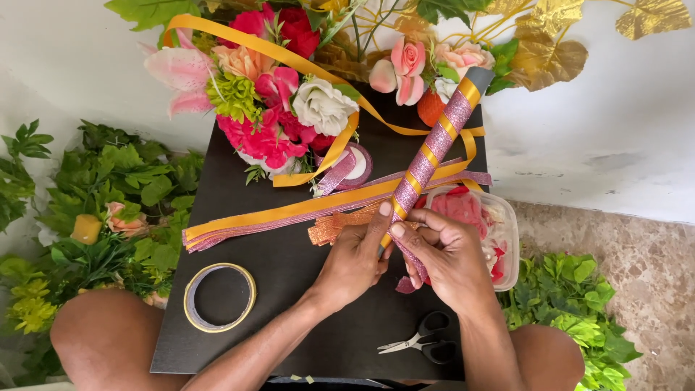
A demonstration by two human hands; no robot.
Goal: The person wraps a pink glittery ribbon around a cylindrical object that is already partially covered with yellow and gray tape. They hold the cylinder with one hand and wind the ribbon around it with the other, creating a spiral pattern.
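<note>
One wrapped tube (432, 150), one tape ring (219, 297), one pair of scissors (423, 340), one plastic tub (499, 224), perhaps two ribbon spools (352, 166).

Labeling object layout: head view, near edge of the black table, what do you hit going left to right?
Flat roll of tape with a yellow rim → left hand → right hand, both on the grey tube wrapped in pink glitter and orange ribbon → clear plastic tub of pink pieces.

Both hands (402, 253) on ribbon-wrapped tube (434, 145)
</note>
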